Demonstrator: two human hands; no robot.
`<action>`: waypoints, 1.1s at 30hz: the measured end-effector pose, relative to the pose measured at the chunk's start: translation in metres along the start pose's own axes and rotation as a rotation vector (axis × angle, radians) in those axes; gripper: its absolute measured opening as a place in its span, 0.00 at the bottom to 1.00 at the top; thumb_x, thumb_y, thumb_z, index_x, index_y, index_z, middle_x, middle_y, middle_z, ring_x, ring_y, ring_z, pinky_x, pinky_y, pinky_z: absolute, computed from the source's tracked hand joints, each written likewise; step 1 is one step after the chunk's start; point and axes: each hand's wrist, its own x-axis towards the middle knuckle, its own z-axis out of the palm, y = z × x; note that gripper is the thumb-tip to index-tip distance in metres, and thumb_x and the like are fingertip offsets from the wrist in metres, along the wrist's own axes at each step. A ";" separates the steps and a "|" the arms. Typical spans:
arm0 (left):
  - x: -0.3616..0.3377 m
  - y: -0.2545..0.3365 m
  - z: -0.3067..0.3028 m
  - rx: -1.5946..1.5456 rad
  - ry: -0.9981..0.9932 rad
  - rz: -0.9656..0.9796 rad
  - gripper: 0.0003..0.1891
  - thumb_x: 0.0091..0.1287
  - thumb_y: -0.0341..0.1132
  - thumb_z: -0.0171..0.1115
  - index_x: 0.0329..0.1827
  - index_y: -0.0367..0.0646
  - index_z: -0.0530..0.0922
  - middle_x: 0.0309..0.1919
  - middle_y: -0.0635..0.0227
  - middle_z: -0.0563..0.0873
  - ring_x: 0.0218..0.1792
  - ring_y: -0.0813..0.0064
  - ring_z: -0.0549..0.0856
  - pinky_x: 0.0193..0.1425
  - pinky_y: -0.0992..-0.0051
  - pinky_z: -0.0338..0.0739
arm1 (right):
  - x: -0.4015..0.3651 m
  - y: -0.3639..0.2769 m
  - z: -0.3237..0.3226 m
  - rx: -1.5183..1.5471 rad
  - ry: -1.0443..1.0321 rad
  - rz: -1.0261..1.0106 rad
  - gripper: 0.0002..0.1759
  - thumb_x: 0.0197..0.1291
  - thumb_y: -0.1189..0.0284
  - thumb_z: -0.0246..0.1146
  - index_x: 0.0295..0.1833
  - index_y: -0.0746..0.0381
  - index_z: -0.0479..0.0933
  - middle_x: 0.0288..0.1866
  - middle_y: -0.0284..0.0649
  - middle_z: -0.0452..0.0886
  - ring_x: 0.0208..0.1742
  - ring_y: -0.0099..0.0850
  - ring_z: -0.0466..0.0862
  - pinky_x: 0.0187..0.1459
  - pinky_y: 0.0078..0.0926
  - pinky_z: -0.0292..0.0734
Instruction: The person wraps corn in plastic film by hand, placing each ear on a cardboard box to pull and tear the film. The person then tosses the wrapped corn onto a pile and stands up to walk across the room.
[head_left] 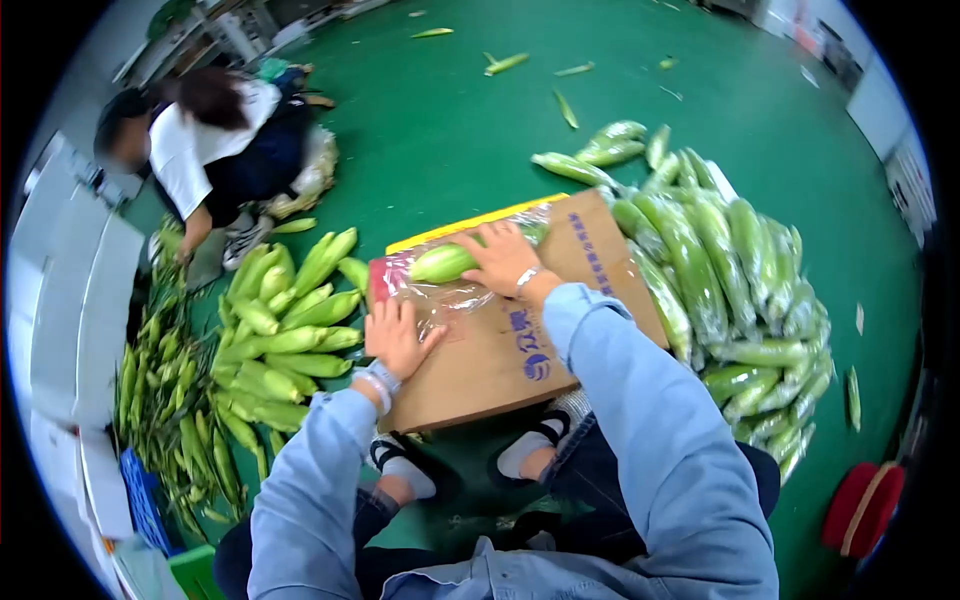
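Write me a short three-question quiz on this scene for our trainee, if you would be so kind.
1. Which hand rests on the ear of corn lying on the cardboard? A) left only B) right only C) neither
2. True or false: the pile of wrapped corn lies on the person's left.
3. Fill in the blank: the person's sleeves are light ____.

Key:
1. B: the right hand is on it.
2. False: the pile is on the person's right.
3. Blue.

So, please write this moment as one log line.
right hand: on corn ear | left hand: at cardboard | wrapped corn: right | unwrapped corn: left
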 end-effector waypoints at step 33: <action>-0.005 0.100 -0.032 -0.197 -0.119 0.362 0.50 0.41 0.59 0.69 0.66 0.41 0.60 0.55 0.45 0.68 0.54 0.46 0.68 0.61 0.50 0.60 | 0.020 -0.016 -0.006 -0.034 -0.036 0.302 0.29 0.60 0.58 0.53 0.65 0.55 0.60 0.67 0.49 0.57 0.60 0.49 0.67 0.58 0.45 0.64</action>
